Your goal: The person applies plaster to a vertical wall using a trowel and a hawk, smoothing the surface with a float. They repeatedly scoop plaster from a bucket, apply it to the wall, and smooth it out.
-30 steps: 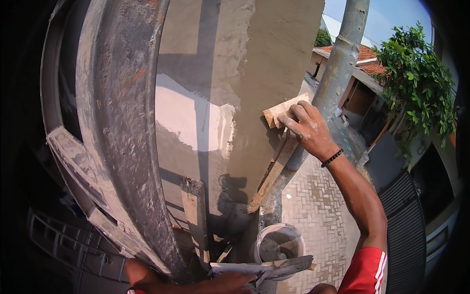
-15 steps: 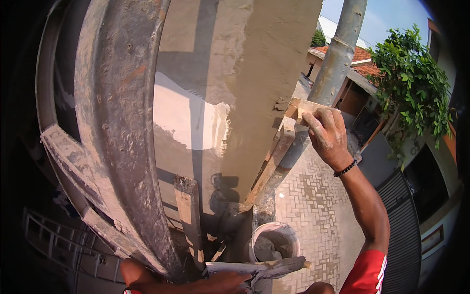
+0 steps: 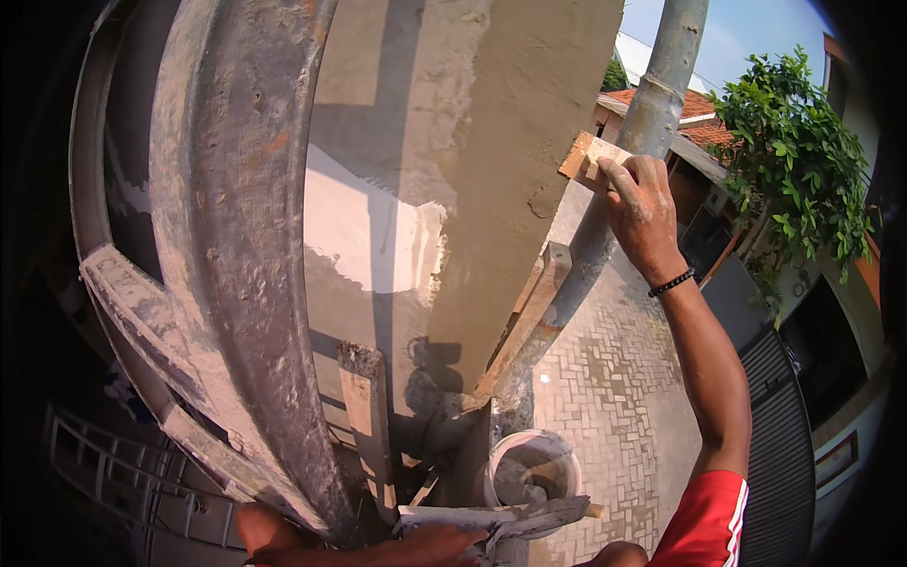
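My right hand (image 3: 644, 215) is raised at the right edge of a plastered wall (image 3: 529, 123), with its fingers closed around a small wooden float (image 3: 588, 163). The float's end touches the edge of the wet, darker plaster. A lump of mortar (image 3: 545, 199) clings to the wall just below it. At the bottom, my left hand (image 3: 458, 541) lies low beside a grey, mortar-coated board (image 3: 491, 516); its fingers are not clear. Beneath the float, a wooden batten (image 3: 524, 321) leans along the wall edge.
A mortar bucket (image 3: 532, 472) stands below, near an upright plank (image 3: 367, 416). A rough metal scaffold frame (image 3: 241, 208) curves up at the left. A grey pipe (image 3: 661, 85) rises behind my right hand. Paving (image 3: 614, 397) lies far below; a leafy tree (image 3: 798, 170) is at right.
My right hand and the float have moved up along the wall edge, away from the top of the batten. The mortar lump now shows below the float. My left arm has barely moved.
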Motion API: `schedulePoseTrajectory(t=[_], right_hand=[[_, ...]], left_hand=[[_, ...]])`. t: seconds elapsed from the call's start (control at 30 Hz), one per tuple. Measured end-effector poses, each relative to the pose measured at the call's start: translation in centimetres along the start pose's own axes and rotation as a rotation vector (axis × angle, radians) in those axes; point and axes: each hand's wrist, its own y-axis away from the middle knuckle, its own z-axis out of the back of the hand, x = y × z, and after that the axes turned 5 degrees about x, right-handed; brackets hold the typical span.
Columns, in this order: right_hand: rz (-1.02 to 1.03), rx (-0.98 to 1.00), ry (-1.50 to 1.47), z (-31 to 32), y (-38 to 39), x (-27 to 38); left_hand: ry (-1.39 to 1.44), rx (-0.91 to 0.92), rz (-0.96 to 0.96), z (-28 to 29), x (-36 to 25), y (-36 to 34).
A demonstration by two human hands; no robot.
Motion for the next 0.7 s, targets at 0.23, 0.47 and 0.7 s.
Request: schedulePoseTrajectory(t=[0.23, 0.47, 0.7], right_hand=[[-0.054, -0.167, -0.121, 2.5, 0.5, 0.8], [-0.007, -0.042, -0.207, -1.7, -0.7, 4.7], [0.105, 0.144, -0.101, -6.8, 4.5, 7.7]], left_hand=[[-0.047, 0.034, 0.007, 0.5, -0.4, 0.0], [-0.023, -0.048, -0.05, -1.4, 1.4, -0.5], [-0.005, -0.056, -0.054, -1.0, 0.9, -0.3]])
